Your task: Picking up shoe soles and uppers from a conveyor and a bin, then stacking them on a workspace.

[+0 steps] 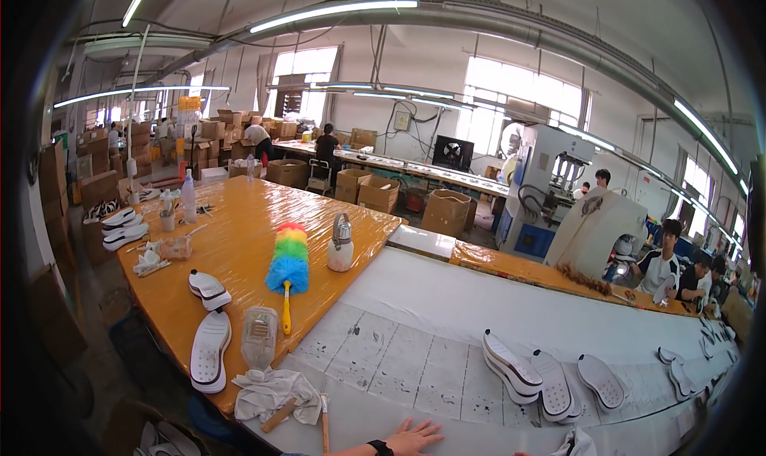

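My left hand (412, 438) lies flat with fingers spread on the pale belt-like surface (359, 412), a dark band (380, 448) round its wrist. A sliver of skin at the lower edge, right of it, may be my right hand; its fingers are hidden. Near that sliver is a crumpled white item (576, 442), cut off by the edge. To the left of my left hand lie a brush with a wooden handle (325, 424) and a white rag (267, 392). Several white shoe soles with black edges, such as one stacked pair (511, 364), rest farther right on the belt.
An orange, plastic-covered table (231, 225) holds a rainbow duster (289, 264), a metal-topped bottle (341, 244), a clear plastic container (259, 336), a squeeze bottle (188, 199) and more soles (211, 352). Co-workers (661, 268) sit along the right side. Cardboard boxes (447, 213) and a machine (550, 185) stand behind.
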`<state>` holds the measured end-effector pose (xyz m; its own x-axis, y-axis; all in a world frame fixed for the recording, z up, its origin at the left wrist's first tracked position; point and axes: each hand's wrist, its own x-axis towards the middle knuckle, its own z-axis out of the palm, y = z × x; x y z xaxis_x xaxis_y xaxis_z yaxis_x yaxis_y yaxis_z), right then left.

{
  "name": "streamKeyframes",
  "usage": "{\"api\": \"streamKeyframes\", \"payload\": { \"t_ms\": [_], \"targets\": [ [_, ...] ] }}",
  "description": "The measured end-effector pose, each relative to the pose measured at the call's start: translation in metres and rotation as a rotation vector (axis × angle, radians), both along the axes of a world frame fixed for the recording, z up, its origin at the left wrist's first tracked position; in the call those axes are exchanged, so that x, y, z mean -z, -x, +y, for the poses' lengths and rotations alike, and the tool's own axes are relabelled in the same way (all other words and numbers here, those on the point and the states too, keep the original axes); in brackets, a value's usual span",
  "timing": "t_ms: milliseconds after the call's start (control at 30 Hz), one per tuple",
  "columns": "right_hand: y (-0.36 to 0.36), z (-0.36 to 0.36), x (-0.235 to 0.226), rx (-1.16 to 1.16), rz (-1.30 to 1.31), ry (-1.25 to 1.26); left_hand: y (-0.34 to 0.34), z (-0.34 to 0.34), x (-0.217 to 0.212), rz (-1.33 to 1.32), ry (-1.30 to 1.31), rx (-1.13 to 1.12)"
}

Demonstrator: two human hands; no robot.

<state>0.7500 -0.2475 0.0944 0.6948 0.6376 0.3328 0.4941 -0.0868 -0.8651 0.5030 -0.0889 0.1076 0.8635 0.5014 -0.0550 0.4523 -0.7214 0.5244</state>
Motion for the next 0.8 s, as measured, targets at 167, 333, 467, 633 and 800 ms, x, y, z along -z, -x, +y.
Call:
{"api": "streamKeyframes", "payload": {
  "t_ms": [167, 333, 467, 633, 800],
  "targets": [
    [-0.016, 0.001, 0.020, -0.041, 0.044, 0.014, -0.003, -0.001, -0.001, 0.017, -0.010, -0.004],
    [-0.016, -0.001, 0.017, -0.054, 0.115, 0.042, -0.004, 0.000, 0.002, 0.024, -0.029, -0.005],
    [-0.017, -0.001, 0.019, -0.049, 0.139, -0.017, -0.006, -0.003, -0.002, 0.020, 0.017, -0.014],
    [-0.015, -0.001, 0.015, -0.044, 0.176, -0.032, -0.008, -0.002, -0.001, 0.031, 0.013, -0.007],
    [-0.019, -0.004, 0.015, -0.051, 0.140, -0.038, -0.010, -0.007, -0.006, 0.046, -0.034, -0.015]
  ]
}}
